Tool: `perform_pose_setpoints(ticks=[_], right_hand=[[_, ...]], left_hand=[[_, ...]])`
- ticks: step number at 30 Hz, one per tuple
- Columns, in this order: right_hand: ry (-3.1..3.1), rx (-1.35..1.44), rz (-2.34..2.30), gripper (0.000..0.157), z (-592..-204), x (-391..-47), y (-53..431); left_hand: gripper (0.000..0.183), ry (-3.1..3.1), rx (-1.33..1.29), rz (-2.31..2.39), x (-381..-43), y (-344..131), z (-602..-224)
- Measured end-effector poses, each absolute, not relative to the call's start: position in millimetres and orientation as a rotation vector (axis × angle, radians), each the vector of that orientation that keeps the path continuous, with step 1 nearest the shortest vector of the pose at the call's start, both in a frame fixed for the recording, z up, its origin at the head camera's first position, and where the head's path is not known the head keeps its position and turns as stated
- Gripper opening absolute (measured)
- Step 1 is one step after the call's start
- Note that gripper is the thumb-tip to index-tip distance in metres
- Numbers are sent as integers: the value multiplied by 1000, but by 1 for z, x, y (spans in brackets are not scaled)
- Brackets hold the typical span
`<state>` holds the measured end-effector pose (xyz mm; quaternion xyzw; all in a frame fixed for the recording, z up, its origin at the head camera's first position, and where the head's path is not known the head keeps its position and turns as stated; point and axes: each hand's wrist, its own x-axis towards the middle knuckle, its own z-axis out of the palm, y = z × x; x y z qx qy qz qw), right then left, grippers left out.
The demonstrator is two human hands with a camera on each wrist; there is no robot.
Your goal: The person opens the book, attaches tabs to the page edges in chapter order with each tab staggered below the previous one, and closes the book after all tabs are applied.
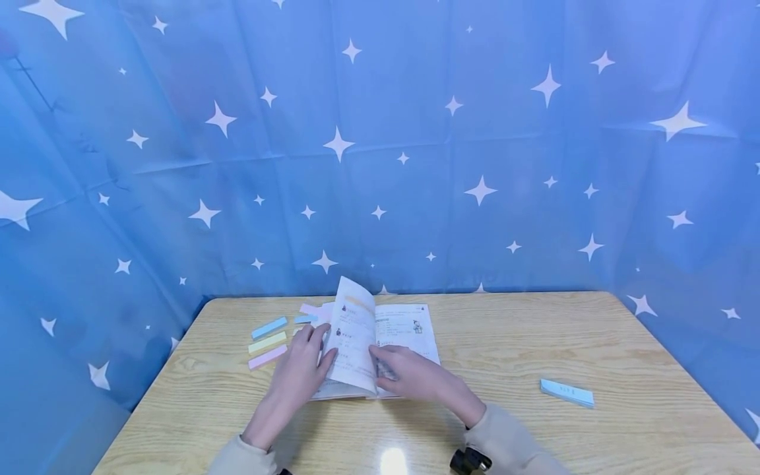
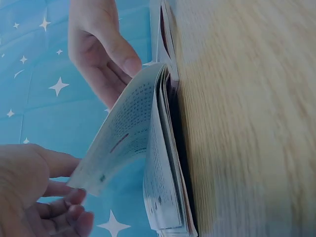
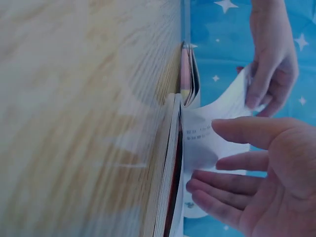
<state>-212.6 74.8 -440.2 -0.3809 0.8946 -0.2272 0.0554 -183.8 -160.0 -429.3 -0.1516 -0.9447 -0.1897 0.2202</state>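
An open book (image 1: 410,323) with printed pages lies on the table, one page (image 1: 355,336) raised and curving up between the hands. My left hand (image 1: 304,363) pinches the outer edge of that page; in the left wrist view the page's edge sits between thumb and fingers. My right hand (image 1: 410,373) is over the right-hand page near the spine. Its fingers are spread and relaxed in the right wrist view, with the thumb close to the lifted page; whether it touches the paper, I cannot tell. Pink and blue tabs (image 1: 306,318) stick out from the book's left side.
Left of the book lie a blue strip (image 1: 269,328), a yellow strip (image 1: 267,342) and a pink strip (image 1: 267,357). Another blue strip (image 1: 567,392), with writing on it, lies at the right of the wooden table (image 1: 487,422). A blue star-patterned curtain (image 1: 380,165) hangs behind.
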Motion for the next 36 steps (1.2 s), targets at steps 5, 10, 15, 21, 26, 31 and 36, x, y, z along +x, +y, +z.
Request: perform_pose_setpoints(ticks=[5,10,15,21,26,31,36], right_hand=[[2758,-1139,-576,58,-438,-212,70],[2777,-1142,-512,54,-437,-211,66],[2778,-1173,-522,50,-439,-212,63],[2784,-1241,-510,46,-443,-214,62],[2785,-1283,-496,41,-444,-215,62],[2784,-1304,-463,31,-444,-217,62],[2762,-1183,-443,42,-444,-216,63]], left_hand=[[42,-2689,-374,-569,-182,-166,-431],[40,-2748,-347,-579,-179,-171,-433],[42,-2817,-334,-562,-178,-173,-436],[44,-2925,-283,-551,-177,-175,-438],[43,-2990,-275,-511,-176,-176,-439],[34,-2998,-305,-473,-174,-173,-439],[31,-2989,-471,-487,-175,-165,-437]])
